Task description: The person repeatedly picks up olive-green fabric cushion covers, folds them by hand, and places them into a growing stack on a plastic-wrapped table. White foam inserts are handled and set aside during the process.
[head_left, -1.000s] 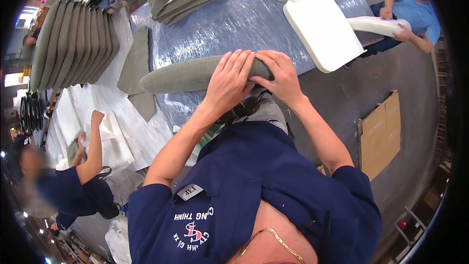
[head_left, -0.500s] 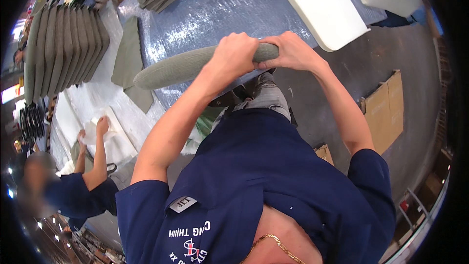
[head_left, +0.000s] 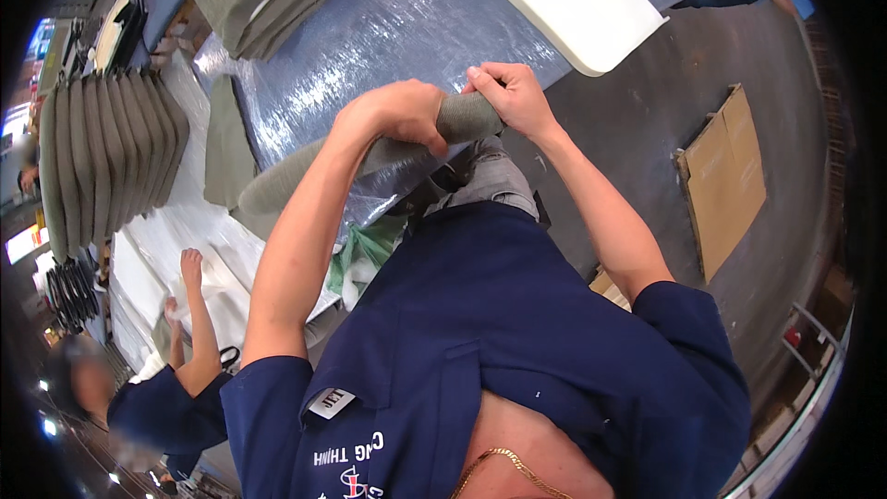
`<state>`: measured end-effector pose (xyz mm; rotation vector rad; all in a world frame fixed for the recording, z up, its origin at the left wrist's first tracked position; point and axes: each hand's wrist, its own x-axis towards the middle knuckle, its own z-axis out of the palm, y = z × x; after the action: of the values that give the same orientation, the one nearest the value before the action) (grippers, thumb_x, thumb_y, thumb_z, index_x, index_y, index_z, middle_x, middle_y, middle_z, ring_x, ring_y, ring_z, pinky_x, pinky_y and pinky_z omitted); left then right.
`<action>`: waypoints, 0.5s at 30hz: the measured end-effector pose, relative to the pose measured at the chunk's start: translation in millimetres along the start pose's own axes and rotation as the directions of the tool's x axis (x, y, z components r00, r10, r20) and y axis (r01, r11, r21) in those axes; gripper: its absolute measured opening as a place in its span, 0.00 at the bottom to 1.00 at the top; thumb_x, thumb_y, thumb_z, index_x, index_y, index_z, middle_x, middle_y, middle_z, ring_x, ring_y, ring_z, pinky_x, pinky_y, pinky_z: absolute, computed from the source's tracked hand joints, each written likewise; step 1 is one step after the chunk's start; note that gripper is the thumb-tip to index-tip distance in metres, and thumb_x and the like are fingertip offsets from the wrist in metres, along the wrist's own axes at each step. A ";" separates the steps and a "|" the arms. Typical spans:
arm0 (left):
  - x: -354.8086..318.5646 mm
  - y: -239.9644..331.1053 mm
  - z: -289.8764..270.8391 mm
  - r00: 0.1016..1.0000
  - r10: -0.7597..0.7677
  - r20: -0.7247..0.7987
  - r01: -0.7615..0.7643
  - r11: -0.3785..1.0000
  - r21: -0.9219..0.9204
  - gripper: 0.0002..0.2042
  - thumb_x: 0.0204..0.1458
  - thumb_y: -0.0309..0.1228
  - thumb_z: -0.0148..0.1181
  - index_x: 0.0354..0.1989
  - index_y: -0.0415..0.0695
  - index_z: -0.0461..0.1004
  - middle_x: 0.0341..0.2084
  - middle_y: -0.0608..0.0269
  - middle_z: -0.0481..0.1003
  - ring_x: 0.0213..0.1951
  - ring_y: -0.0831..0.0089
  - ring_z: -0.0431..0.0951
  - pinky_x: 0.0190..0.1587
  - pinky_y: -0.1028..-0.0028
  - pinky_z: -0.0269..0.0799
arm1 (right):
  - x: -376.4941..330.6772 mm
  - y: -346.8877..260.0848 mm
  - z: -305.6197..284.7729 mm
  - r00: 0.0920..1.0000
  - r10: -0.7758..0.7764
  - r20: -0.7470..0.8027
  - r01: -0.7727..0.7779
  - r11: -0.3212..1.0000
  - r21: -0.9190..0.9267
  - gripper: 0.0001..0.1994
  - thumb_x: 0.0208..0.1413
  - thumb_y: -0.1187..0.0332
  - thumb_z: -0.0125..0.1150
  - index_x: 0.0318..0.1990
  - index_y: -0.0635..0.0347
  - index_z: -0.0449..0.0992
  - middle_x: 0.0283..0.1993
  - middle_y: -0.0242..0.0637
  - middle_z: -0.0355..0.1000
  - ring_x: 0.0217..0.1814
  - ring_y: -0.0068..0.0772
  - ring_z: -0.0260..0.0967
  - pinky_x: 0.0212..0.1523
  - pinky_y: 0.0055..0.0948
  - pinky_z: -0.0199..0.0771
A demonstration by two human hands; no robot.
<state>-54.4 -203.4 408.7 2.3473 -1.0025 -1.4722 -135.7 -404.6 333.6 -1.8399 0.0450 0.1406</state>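
Head view: left hand (head_left: 399, 113) & right hand (head_left: 506, 97) both clamped on one end of a grey-green cushion (head_left: 305, 176), held up over the table (head_left: 388, 28). Cushion runs down-left from the fists, its far end near the table edge. White foam pad (head_left: 573, 0) lies beyond the right hand, apart. Cardboard (head_left: 725, 176) on floor, far right.

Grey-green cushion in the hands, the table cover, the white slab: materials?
Grey-green cushion: woven fabric, matte, fine grain; filling hidden. Both hands grip its end: left hand, right hand.
Table cover: likely plastic film, glossy, wrinkled glints.
White slab: probably foam, matte, rounded edges.
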 end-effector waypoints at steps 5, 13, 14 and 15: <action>-0.5 4.7 19.2 0.981 0.171 0.096 -0.155 0.975 -0.157 0.55 0.36 0.43 0.78 0.75 0.42 0.54 0.59 0.39 0.74 0.59 0.53 0.76 0.62 0.64 0.71 | 14.9 44.9 -8.6 0.953 0.261 0.152 -0.300 0.875 0.380 0.20 0.68 0.55 0.58 0.36 0.65 0.83 0.23 0.31 0.76 0.27 0.20 0.74 0.31 0.23 0.71; -11.4 53.4 134.0 0.993 0.079 0.084 -0.081 0.996 0.029 0.59 0.41 0.37 0.73 0.79 0.42 0.37 0.74 0.23 0.39 0.77 0.34 0.38 0.75 0.39 0.41 | -40.1 206.8 55.6 0.773 0.634 -0.018 -0.627 0.769 0.126 0.34 0.60 0.60 0.67 0.71 0.64 0.64 0.64 0.52 0.71 0.64 0.42 0.71 0.60 0.43 0.76; -11.8 54.6 138.0 0.993 0.087 0.073 -0.090 0.995 0.035 0.59 0.40 0.37 0.73 0.80 0.44 0.38 0.74 0.23 0.40 0.77 0.34 0.38 0.75 0.39 0.41 | -49.6 199.6 54.4 0.730 0.679 0.079 -0.671 0.690 0.273 0.37 0.60 0.61 0.66 0.74 0.61 0.57 0.67 0.53 0.66 0.66 0.44 0.69 0.60 0.44 0.75; -13.3 55.3 140.2 0.995 0.089 0.053 -0.091 0.995 0.035 0.59 0.40 0.37 0.73 0.80 0.46 0.38 0.74 0.23 0.40 0.77 0.34 0.38 0.75 0.39 0.42 | -51.4 176.9 45.4 0.693 0.697 0.187 -0.702 0.591 0.398 0.41 0.60 0.61 0.66 0.77 0.58 0.51 0.71 0.55 0.62 0.68 0.45 0.67 0.61 0.45 0.75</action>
<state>-202.2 -210.9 377.3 2.2677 -1.1429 -1.4989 -208.4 -411.1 158.5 -1.2612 0.7570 0.6497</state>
